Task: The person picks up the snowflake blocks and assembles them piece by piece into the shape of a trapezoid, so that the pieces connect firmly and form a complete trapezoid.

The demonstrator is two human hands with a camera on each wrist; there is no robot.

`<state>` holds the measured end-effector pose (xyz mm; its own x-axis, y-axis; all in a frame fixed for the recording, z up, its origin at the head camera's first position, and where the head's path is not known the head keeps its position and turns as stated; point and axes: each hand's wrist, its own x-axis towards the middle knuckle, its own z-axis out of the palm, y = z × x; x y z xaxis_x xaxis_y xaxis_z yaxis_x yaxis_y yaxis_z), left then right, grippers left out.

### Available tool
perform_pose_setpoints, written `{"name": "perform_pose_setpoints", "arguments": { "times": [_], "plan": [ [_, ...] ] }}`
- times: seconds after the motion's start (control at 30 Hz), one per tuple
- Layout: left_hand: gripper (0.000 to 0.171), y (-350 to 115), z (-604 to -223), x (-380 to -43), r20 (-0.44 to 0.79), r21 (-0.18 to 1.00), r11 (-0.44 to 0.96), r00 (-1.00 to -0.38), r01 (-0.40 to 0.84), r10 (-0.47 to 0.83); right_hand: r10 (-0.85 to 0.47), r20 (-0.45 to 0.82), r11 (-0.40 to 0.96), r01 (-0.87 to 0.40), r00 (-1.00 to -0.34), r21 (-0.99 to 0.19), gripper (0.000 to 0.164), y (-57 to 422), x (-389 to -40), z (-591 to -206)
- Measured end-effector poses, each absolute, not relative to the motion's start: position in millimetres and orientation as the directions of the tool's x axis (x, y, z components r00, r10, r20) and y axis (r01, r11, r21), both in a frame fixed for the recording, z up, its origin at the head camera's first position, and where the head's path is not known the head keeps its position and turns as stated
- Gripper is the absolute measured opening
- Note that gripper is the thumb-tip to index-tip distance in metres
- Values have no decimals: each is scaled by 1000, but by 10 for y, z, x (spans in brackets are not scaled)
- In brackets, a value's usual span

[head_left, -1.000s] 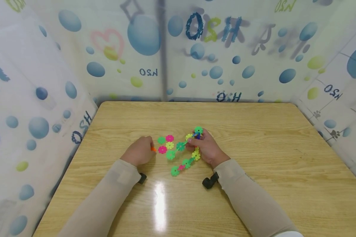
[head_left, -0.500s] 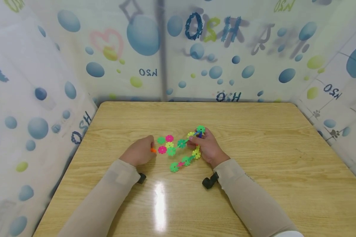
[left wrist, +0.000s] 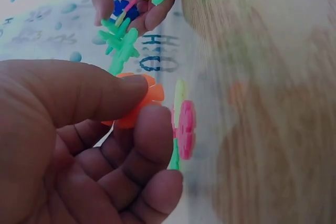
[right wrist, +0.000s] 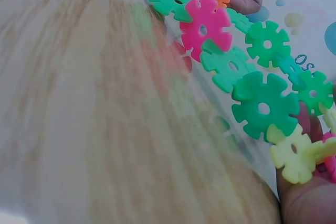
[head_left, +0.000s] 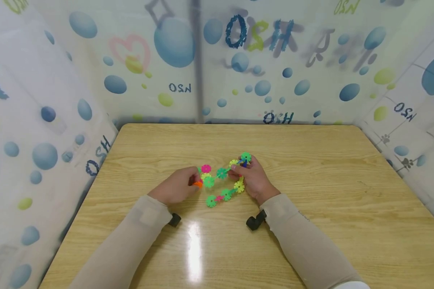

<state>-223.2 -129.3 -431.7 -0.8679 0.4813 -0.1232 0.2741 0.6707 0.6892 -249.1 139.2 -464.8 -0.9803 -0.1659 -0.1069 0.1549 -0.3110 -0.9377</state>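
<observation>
My left hand (head_left: 177, 185) pinches an orange snowflake disc (left wrist: 153, 94) between thumb and fingers. In my right hand (head_left: 256, 180) is a bent chain of slotted snowflake discs, mostly green and yellow with some pink and blue. A green disc (head_left: 246, 157) tops the chain near the right fingertips. One end, a light green disc (head_left: 208, 182), lies close to the orange disc; whether they touch, I cannot tell. The other end, also a green disc (head_left: 211, 201), hangs nearer to me. Loose pink (head_left: 206, 168) and yellow discs lie just past the left fingers, partly hidden.
The wooden table (head_left: 311, 160) carries the loose discs near its middle. Printed curtain walls (head_left: 293, 92) enclose its back and sides. A dark wrist camera (head_left: 256, 220) sits under the right wrist, another (head_left: 175, 220) under the left.
My left hand has moved right with the orange disc, toward the light green chain end, and now covers some loose discs. The chain in my right hand has risen slightly.
</observation>
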Motion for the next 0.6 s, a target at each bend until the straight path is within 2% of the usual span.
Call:
{"name": "perform_pose_setpoints", "arguments": {
  "times": [0.6],
  "plan": [
    [14,-1214,-4276,-2175,-119,656,702,-880,279,461,-185,-96,-283,146,-978,-948,30,1385,-2482,-4633]
  ]
}}
